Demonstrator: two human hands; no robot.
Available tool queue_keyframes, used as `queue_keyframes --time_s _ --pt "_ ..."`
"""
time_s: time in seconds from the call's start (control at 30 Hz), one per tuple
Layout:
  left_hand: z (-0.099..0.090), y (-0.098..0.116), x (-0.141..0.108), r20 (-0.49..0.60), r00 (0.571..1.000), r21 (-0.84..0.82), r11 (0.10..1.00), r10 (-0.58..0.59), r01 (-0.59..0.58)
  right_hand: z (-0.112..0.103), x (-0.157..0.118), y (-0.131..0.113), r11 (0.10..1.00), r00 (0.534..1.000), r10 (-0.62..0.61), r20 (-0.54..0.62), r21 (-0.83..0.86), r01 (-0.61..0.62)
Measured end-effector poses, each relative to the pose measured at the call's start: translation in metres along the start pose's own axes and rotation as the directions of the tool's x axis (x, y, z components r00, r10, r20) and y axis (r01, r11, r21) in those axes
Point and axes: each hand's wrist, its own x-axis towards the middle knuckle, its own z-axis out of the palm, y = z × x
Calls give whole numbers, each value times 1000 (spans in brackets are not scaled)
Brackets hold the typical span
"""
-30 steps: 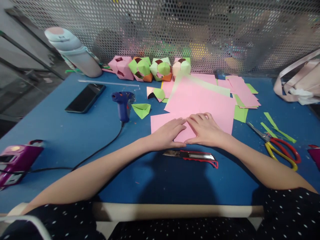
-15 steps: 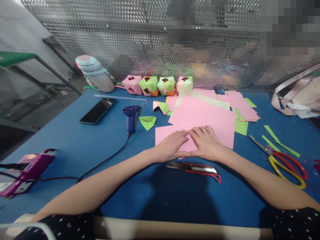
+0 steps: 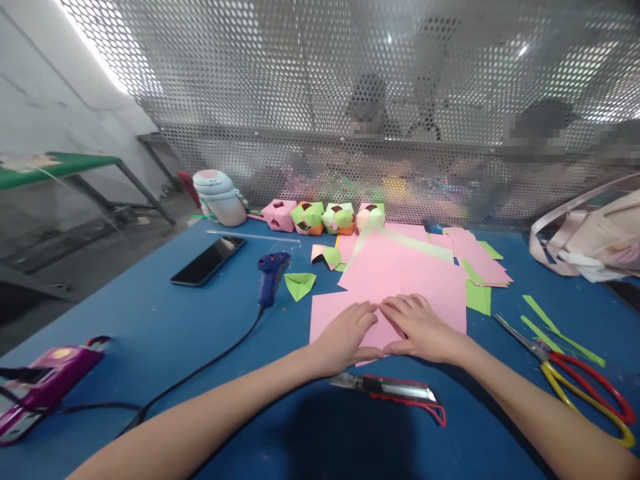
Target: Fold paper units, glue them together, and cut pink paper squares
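Note:
My left hand (image 3: 346,339) lies on a pink sheet of paper (image 3: 325,315), its fingers stretched out and pressing down. From the other side my right hand (image 3: 423,330) rests on the paper too, fingers extended, and the two hands nearly meet at the thumbs and fingertips. Part of the paper under them is hidden. Just on the near side lies a utility knife (image 3: 400,388) with a red edge. More pink sheets (image 3: 400,267) overlap beyond my hands. A folded green paper piece (image 3: 300,285) and a blue glue gun (image 3: 271,277) are to the left.
Several folded paper shapes (image 3: 309,219) line the back beside a bottle (image 3: 220,199). A phone (image 3: 209,260) and a purple power strip (image 3: 55,383) are left. Scissors (image 3: 575,380), green strips (image 3: 543,317) and a bag (image 3: 600,233) are right. A perforated metal screen (image 3: 290,100) stands behind.
The view has tilted upward, so everything on the table appears lower. Both hands stay on the pink paper, with a slightly wider gap between the thumbs and fingers.

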Motion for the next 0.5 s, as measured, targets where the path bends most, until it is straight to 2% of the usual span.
queue_keyframes --time_s 0.27,0.5 --pt "-23 -4 1 208 976 -214 970 -71 116 -14 -4 16 988 979 5 202 151 -36" --pt "-42 -15 3 438 897 -255 947 -64 193 -18 -2 34 966 958 -63 279 259 -11"
